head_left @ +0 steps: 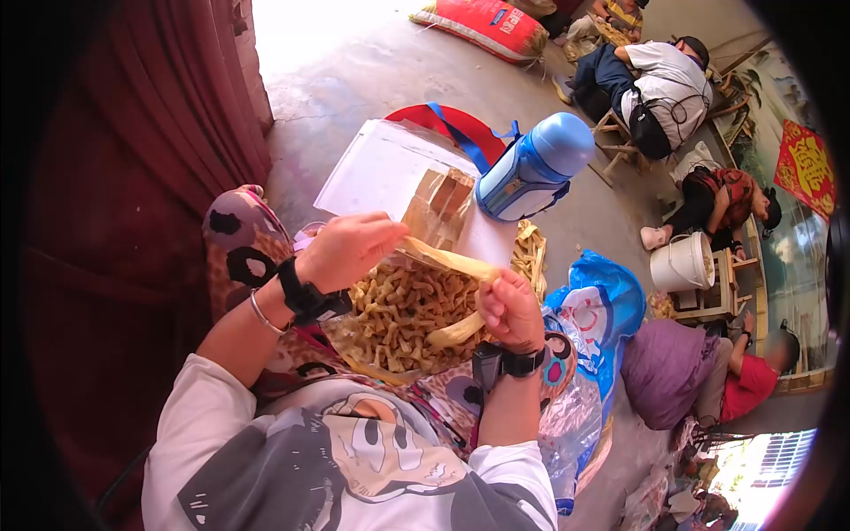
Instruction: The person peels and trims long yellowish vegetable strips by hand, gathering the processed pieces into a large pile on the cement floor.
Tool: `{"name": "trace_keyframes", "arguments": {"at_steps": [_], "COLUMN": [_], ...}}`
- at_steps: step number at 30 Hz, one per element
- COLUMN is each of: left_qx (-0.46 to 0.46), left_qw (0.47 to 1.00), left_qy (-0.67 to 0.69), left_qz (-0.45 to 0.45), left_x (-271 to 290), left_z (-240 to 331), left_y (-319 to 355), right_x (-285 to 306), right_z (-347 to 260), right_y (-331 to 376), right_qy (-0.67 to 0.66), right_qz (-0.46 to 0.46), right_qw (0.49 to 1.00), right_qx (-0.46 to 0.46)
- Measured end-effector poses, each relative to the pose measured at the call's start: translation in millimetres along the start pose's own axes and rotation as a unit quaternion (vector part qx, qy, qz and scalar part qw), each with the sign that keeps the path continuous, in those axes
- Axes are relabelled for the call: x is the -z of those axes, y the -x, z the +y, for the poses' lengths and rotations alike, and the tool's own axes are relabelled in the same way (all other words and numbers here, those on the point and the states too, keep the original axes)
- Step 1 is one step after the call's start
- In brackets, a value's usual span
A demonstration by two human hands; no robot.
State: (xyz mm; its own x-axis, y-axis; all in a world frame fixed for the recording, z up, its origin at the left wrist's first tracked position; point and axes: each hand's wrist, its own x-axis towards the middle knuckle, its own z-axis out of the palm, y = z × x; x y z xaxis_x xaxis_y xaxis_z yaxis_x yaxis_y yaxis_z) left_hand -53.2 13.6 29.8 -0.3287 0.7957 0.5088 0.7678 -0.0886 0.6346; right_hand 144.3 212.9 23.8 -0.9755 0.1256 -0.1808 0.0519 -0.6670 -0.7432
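Observation:
A pale yellow, limp strip [450,260] stretches between my two hands above my lap. My left hand [350,250] is closed, pinching one end between thumb and fingertips. The other end is gripped by my closed right hand [512,308], and a loose yellow tail hangs below that fist. Beneath the strip lies a heap of short, knotted yellow-brown pieces [398,305]. More long yellow strips [529,252] lie just beyond my right hand.
A blue bottle [522,173] and a clear-wrapped brown block [438,205] stand on a white board [363,168] ahead. Blue plastic bags [602,296] lie at my right. A red sack [487,26] rests farther off. Several people sit along the right, near a white bucket [682,263].

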Motion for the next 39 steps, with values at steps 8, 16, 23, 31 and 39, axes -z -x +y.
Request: {"name": "trace_keyframes", "arguments": {"at_steps": [8,16,23,31,39], "left_qx": [0.149,0.196,-0.007,-0.082,-0.011], "left_qw": [0.942,0.888,0.999,0.986,0.996], "left_qy": [0.218,0.387,0.041,0.102,0.037], "left_qz": [-0.209,-0.149,-0.025,-0.104,-0.08], "left_x": [-22.6,-31.3,-49.8,-41.0,-44.5], "left_z": [21.6,23.0,15.2,23.1,17.2], "left_y": [6.4,3.3,7.2,3.0,10.0], "right_x": [-35.7,-44.8,-30.4,-34.3,-62.9], "right_z": [27.4,31.4,40.9,25.6,26.8], "right_y": [-16.0,-14.9,-23.3,-19.1,-12.6], "right_qy": [0.439,0.166,0.119,0.081,0.184], "right_qz": [0.067,0.089,0.14,0.064,0.159], "right_qw": [0.891,0.98,0.983,0.991,0.97], "right_qx": [0.097,0.072,0.021,-0.084,0.011]}}
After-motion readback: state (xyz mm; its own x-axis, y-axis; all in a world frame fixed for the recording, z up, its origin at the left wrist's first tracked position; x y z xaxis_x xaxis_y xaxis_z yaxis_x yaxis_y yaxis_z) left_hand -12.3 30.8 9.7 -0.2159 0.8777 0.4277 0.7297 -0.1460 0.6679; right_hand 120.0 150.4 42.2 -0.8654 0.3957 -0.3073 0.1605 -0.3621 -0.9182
